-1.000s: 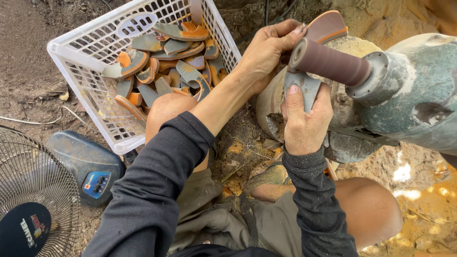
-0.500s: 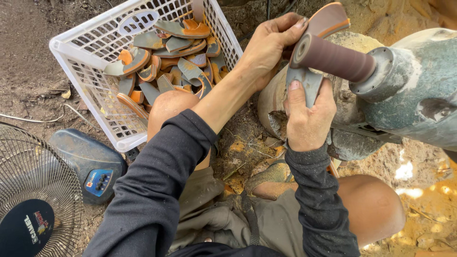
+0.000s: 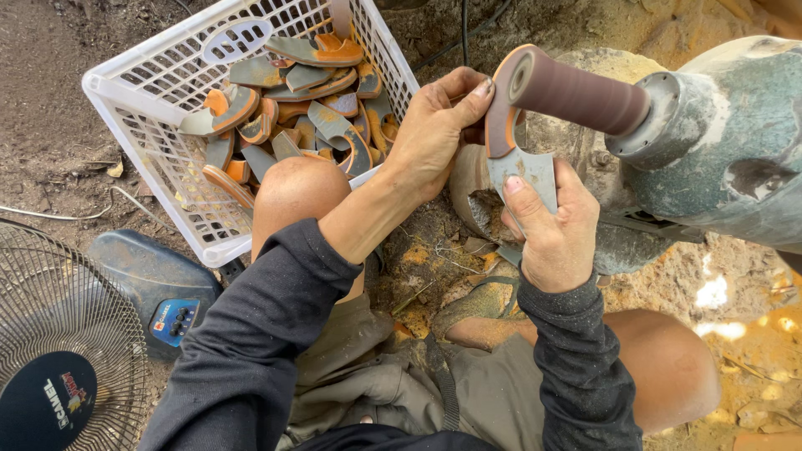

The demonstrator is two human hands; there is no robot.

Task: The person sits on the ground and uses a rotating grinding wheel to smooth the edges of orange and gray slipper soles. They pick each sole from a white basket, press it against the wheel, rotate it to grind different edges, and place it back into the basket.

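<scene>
A small knife (image 3: 516, 154) with a grey blade and an orange-edged wooden handle is held against the brown sanding drum (image 3: 581, 93) of a grey motor (image 3: 718, 142), so that the curved handle edge is pressed to the drum's round face. The left hand (image 3: 434, 134) is closed around the handle end from above, fingertips curled over the orange rim. The right hand (image 3: 555, 234) is clamped on the blade from below, thumb laid flat on the steel, which steadies the piece from both ends. 1 knife is held in the 2 hands.

Just behind the left wrist, 1 white plastic basket (image 3: 142, 108) is set within arm's reach, and similar pieces are piled in it; they overlap too much to be counted exactly, but well over 12 are seen. 1 electric fan (image 3: 58, 351) is placed on the dirt at the lower left.
</scene>
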